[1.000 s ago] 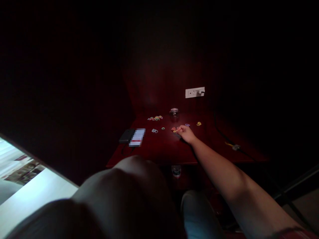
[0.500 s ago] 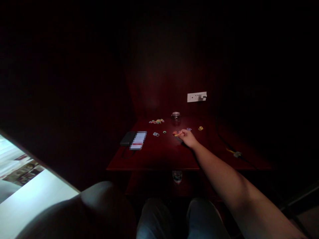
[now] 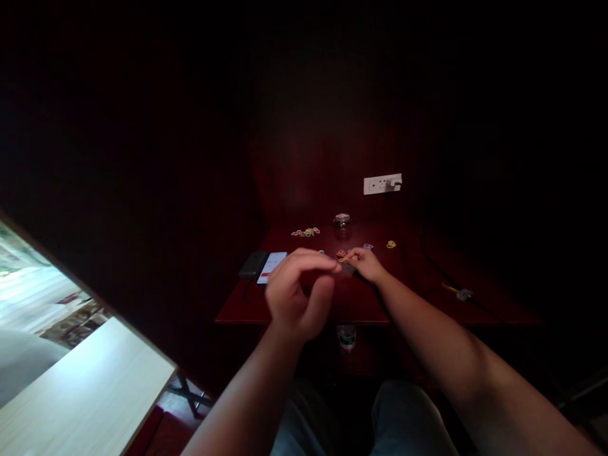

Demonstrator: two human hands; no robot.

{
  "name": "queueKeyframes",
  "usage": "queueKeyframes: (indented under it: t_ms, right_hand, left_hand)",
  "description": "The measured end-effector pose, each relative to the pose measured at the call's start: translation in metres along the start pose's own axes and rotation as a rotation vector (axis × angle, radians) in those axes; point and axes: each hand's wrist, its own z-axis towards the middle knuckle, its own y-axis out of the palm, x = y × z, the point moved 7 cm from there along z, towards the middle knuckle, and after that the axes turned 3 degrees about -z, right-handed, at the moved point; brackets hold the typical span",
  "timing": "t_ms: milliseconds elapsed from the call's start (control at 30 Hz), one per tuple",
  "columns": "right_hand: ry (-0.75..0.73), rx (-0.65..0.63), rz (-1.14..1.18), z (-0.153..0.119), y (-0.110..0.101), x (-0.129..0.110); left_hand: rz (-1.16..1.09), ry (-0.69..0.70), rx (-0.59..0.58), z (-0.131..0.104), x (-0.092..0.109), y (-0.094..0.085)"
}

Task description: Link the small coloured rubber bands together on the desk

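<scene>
My right hand [image 3: 365, 263] rests low over the dark red table with its fingertips pinched on a small yellow elastic band [image 3: 341, 260]. Just behind those fingertips lies a little heap of orange-red bands [image 3: 341, 253]. My left hand [image 3: 297, 294] is raised in front of the table, thumb apart from the curved fingers, holding nothing. A green band [image 3: 322, 252] shows just past its fingers. Purple bands [image 3: 368, 246] and yellow bands [image 3: 391, 244] lie beyond my right hand. Farther back on the left is a mixed-colour pile of bands [image 3: 306, 233].
A clear lidded jar [image 3: 342, 226] stands at the back. At left lie a phone [image 3: 272, 268] and a black box-shaped device [image 3: 253, 264]. A wall socket [image 3: 382, 184] holds a plug. A cable connector [image 3: 464, 295] lies at right; a clear cup [image 3: 346, 339] stands below the tabletop.
My left hand has come into view from below, covering the blue bands and part of the phone. My right hand stays pinched at the same spot. The view has shifted slightly.
</scene>
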Motion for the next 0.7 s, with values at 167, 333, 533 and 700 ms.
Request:
queueKeyframes:
  t_ms: [167, 333, 533, 700]
  right_hand:
    - [-0.029, -0.033, -0.010, 0.000, 0.004, 0.000]
    - [-0.044, -0.052, -0.033, 0.000, 0.006, -0.001]
    - [-0.066, -0.049, -0.109, -0.001, 0.005, -0.005]
    - [-0.060, -0.049, -0.090, 0.000, 0.006, -0.003]
  left_hand:
    - [0.105, -0.425, -0.295, -0.014, -0.134, 0.063]
    - [0.133, -0.529, -0.385, -0.041, -0.203, 0.083]
    - [0.172, -0.517, -0.448, -0.039, -0.206, 0.088]
    - [0.183, -0.521, -0.429, -0.041, -0.209, 0.087]
